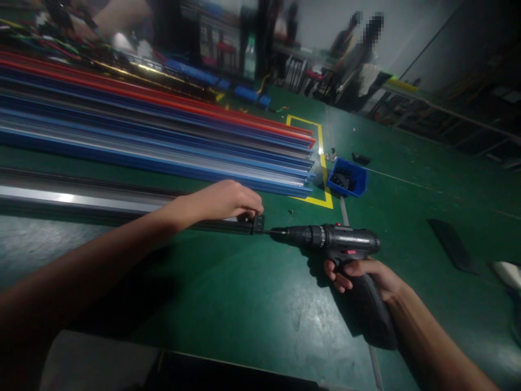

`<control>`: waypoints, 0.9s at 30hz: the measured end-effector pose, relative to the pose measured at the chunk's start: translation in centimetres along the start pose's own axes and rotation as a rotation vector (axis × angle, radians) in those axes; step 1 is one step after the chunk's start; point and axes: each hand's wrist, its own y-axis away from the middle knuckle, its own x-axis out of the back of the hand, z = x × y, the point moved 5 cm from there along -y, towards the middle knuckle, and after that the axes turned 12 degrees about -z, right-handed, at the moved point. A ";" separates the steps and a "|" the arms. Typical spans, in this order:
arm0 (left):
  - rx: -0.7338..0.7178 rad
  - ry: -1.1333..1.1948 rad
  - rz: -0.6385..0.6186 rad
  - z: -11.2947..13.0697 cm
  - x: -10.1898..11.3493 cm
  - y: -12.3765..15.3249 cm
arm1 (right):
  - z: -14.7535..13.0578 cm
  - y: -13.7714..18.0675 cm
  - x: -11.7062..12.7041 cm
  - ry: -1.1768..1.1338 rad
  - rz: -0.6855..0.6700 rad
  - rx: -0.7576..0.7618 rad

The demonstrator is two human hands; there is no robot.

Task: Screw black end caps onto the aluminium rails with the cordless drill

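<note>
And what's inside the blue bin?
The blue bin holds a heap of small dark parts, too blurred to identify. Whatever lies beneath the top ones is covered, and the bin's floor can't be made out.

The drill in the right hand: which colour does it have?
The drill is mostly black, seen best in the head view.

the green surface [244, 309] bears long red and blue rails [163, 136] at ten o'clock, a silver-black rail [81, 198] at nine, a blue plastic bin [360, 186] near three.
</note>
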 end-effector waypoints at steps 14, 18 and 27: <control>-0.003 -0.005 0.007 0.4 0.2 0.0 | 0.3 0.1 0.4 -0.008 -0.032 -0.006; -0.009 -0.019 0.008 0.2 0.1 0.1 | 0.2 0.0 0.2 0.003 -0.052 0.009; -0.001 -0.011 0.024 0.1 0.0 0.2 | 0.2 0.1 0.4 0.020 -0.027 -0.004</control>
